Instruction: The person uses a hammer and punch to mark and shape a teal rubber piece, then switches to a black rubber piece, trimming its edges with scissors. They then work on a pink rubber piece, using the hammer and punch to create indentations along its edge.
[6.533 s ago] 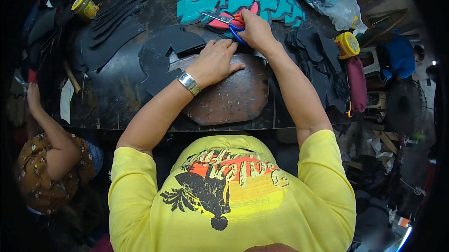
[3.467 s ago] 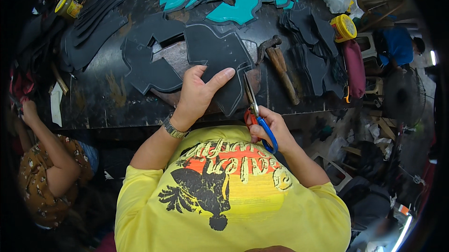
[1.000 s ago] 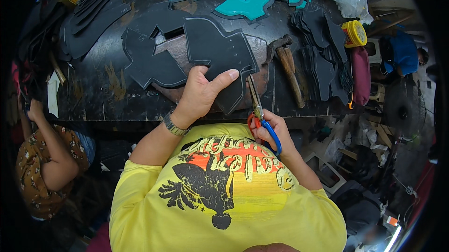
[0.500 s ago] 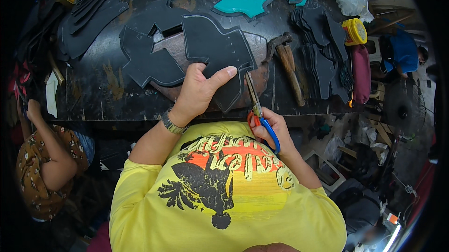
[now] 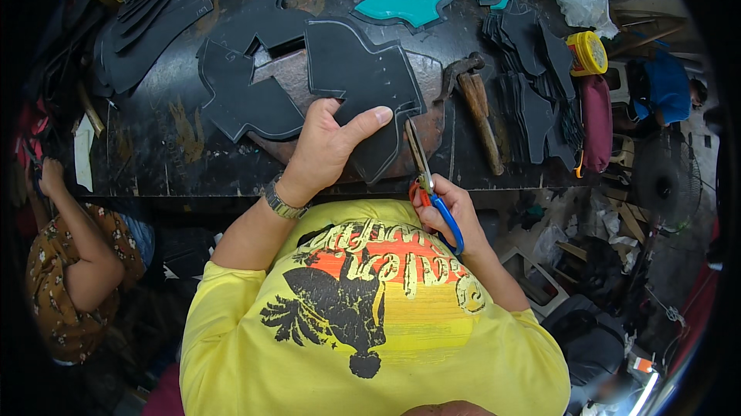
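Workshop with scissors, hammer

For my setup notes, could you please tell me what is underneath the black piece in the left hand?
A brown board shows past the right edge of the black piece. Whatever else lies beneath the piece, or behind the left hand, is covered and cannot be seen.

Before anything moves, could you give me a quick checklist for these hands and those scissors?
1. Dark panel held: ok, the left hand grips it, thumb on top.
2. Scissors held by the handles: ok, in the right hand.
3. Thumb off the blades: ok, a gap shows, though they are close.
4. Hammer apart from the scissors: ok, it lies to their right.
5. Blade tips biting into the panel: cannot tell, too small to see.
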Action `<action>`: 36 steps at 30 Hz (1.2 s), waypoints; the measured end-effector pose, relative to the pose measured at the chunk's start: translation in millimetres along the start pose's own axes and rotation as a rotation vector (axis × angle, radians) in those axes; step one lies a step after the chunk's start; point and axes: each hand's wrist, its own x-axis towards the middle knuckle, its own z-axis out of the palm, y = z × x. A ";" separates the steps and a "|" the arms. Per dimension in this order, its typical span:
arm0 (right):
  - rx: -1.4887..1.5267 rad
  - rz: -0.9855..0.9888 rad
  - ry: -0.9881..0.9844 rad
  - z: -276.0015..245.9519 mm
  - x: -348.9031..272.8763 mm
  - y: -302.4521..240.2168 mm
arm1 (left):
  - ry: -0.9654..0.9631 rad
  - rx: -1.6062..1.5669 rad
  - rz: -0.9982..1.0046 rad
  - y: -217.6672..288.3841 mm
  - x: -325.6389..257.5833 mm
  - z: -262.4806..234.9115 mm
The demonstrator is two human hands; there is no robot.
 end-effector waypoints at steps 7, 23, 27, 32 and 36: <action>0.020 0.021 -0.003 0.5 0.2 5.1 | -0.008 0.010 0.003 1.5 -0.4 -2.5; 0.001 0.028 -0.024 0.7 1.1 -2.9 | -0.055 0.043 0.006 6.3 1.1 -7.3; -0.009 0.038 -0.021 -0.5 1.7 1.4 | -0.053 0.063 -0.006 6.8 1.0 -9.2; -0.030 -0.012 -0.044 -2.0 1.7 3.1 | -0.047 0.069 -0.006 6.4 1.8 -8.8; -0.032 0.073 -0.052 -5.2 1.5 0.0 | -0.062 -0.002 -0.027 7.6 1.1 -9.0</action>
